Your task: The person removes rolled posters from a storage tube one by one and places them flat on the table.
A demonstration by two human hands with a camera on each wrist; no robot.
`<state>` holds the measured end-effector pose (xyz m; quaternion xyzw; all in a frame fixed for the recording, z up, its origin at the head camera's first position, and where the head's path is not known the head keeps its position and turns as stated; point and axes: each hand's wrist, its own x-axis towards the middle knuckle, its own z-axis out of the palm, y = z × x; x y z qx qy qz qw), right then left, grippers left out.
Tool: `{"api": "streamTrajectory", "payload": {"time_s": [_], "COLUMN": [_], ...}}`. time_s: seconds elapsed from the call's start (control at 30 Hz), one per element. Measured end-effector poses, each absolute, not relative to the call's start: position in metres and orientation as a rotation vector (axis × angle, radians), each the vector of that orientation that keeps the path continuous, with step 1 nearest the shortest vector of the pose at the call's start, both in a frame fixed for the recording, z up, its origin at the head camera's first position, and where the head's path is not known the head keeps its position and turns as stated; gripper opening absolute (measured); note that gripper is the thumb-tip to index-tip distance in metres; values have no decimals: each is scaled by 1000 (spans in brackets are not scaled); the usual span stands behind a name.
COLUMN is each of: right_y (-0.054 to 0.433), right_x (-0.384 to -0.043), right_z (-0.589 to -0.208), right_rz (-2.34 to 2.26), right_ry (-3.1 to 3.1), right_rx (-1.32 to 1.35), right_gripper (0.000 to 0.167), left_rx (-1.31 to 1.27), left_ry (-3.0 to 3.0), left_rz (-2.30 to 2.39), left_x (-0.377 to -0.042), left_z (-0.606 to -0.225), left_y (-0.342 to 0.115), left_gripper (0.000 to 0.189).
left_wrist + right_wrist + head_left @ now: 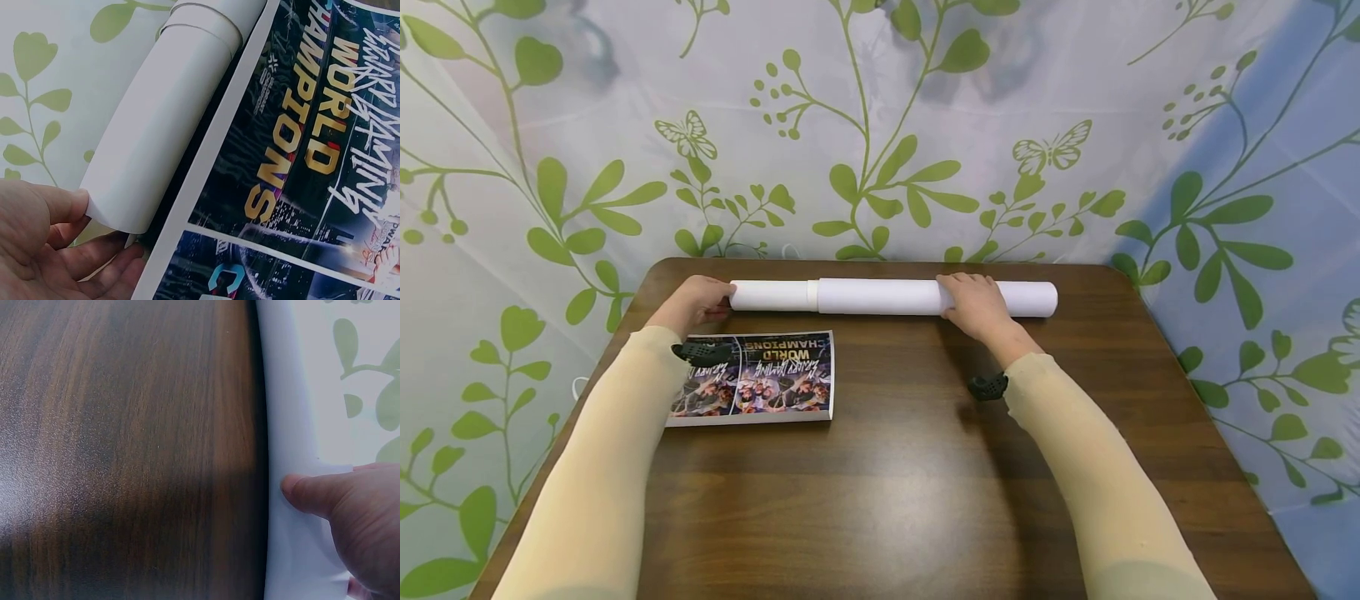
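A long white paper roll lies along the back of the table, its slimmer left section (pixel 771 296) running into a wider right section (pixel 880 297). At the slim section's left end, my left hand (pixel 700 296) pinches the rim, thumb on the outer side and fingers beneath, as the left wrist view shows. My right hand (pixel 979 310) grips the wide section near its right end. In the right wrist view the thumb (pixel 306 492) presses on the near side of the paper, while the other fingers are mostly hidden behind it.
A printed poster sheet (pixel 786 375) with "World Champions" lettering lies upside down in front of the left hand, partly under the left forearm. Behind the brown wooden table (pixel 880 500) hangs a white curtain (pixel 737 83) with green leaves and butterflies.
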<state>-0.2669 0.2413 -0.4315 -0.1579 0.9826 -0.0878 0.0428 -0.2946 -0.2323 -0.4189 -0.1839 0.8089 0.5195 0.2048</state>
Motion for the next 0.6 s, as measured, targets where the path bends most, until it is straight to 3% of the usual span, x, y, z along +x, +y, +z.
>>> {"api": "streamTrajectory", "payload": {"time_s": [0.6], "right_y": [241], "right_x": [-268], "right_z": [-431], "right_rz": [-268], "right_ry": [3009], "right_rx": [-503], "right_gripper": [70], "left_rx": [-535], "left_ry": [2257], "left_rz": [1468], "left_x": [-293], "left_z": [-418], "left_y": [-245], "left_gripper": [55]}}
